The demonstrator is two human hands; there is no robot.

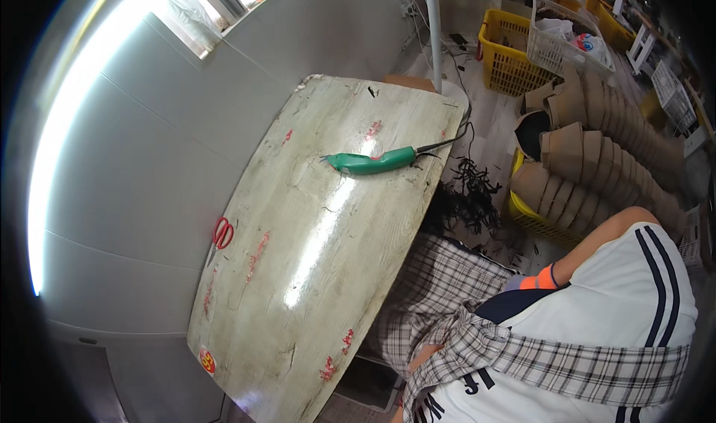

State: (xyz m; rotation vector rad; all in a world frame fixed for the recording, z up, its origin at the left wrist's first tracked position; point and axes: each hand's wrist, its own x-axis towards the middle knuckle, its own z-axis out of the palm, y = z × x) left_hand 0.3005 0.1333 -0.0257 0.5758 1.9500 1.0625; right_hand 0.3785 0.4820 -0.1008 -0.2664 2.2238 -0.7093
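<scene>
My right forearm (593, 255) is bent in toward my lap, with an orange band (538, 279) near the wrist; the hand is hidden by clothing. A small patch of skin (424, 357) shows at the edge of the plaid apron (440, 281); its fingers cannot be made out. Neither hand is seen touching anything on the table (298, 222). On the tabletop, toward its far end, lies a green corded electric cutter (373, 162), its tip pointing left. Red-handled scissors (222, 234) rest at the table's left edge, against the wall.
Right of the table, black strip scraps (473, 192) litter the floor. Stacks of brown moulded pieces (589, 155) fill a yellow basket (526, 210). Another yellow basket (514, 54) and a white crate (570, 39) stand behind. A white pole (433, 35) rises beyond the table; the cutter's cord (447, 141) crosses its edge.
</scene>
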